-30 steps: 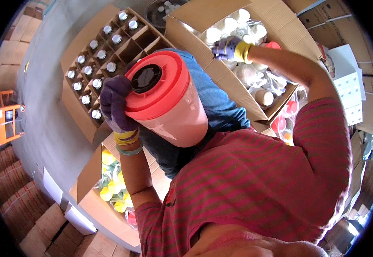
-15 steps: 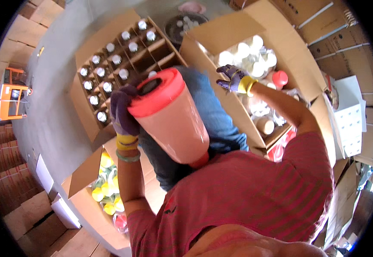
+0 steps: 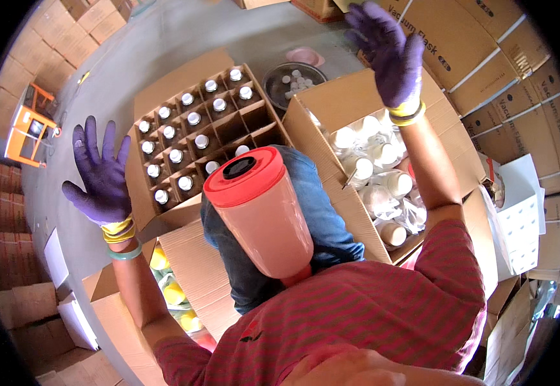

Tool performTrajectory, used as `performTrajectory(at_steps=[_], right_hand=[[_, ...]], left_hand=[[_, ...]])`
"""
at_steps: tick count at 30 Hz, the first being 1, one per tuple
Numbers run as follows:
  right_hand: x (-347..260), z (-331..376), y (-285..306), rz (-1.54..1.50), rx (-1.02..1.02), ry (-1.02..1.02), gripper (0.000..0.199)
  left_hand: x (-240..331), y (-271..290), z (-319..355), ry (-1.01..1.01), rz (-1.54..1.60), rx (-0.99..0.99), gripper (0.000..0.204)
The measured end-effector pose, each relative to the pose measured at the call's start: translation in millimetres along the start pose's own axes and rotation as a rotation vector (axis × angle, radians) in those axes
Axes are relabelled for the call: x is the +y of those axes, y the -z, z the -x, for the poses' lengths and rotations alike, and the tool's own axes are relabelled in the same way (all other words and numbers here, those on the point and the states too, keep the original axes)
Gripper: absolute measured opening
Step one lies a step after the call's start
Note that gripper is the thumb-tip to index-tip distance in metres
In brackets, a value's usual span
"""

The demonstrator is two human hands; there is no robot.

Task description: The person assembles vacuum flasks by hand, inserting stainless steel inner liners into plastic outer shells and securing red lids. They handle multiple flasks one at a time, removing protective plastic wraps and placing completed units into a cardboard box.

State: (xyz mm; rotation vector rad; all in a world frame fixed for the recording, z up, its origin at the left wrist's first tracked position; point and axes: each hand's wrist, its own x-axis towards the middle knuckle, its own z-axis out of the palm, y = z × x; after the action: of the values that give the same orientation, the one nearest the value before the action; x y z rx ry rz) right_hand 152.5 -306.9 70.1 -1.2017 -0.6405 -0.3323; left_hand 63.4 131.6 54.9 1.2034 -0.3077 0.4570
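Observation:
Both hands wear purple gloves with yellow cuffs. My left hand [image 3: 103, 174] is raised on the left beside the divided carton [image 3: 180, 80], fingers spread and holding nothing. My right hand [image 3: 389, 58] is up at the far right, open and also holding nothing, above the back flap of the right-hand carton [image 3: 350, 90]. Between my thighs rests a pink canister [image 3: 267, 225] with a red lid and a black round centre, tilted toward me; neither hand touches it. White-capped bottles [image 3: 193, 118] fill many cells of the divided carton, while several cells are vacant.
The right-hand carton holds clear-wrapped, white-capped bottles [image 3: 383, 154]. A dark basin [image 3: 276, 80] with small white pieces stands beyond. At lower left, yellow-capped bottles [image 3: 174, 294] sit in another carton [image 3: 119, 321]. Stacked boxes [image 3: 511, 109] line the right; an orange cart [image 3: 29, 132] stands far left.
My left hand has let go of the canister's lid and moved left, opening. My right hand has risen away from the right-hand carton toward the far side. The canister stays on my lap.

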Motion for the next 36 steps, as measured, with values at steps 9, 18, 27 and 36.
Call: performTrajectory(at_steps=[9, 18, 27, 36], right_hand=[[1, -8, 17, -0.079, 0.074, 0.022, 0.087], [3, -14, 26, -0.875, 0.09, -0.05, 0.085], [11, -5, 19, -0.136, 0.086, 0.006, 0.086], [8, 3, -12, 0.157, 0.066, -0.025, 0.08]], left_hand=[[20, 24, 1, -0.113, -0.031, 0.108, 0.09], [19, 27, 9, -0.13, -0.042, 0.147, 0.086], [14, 21, 7, -0.11, -0.046, 0.118, 0.087], [5, 28, 11, -0.082, -0.11, -0.006, 0.086]])
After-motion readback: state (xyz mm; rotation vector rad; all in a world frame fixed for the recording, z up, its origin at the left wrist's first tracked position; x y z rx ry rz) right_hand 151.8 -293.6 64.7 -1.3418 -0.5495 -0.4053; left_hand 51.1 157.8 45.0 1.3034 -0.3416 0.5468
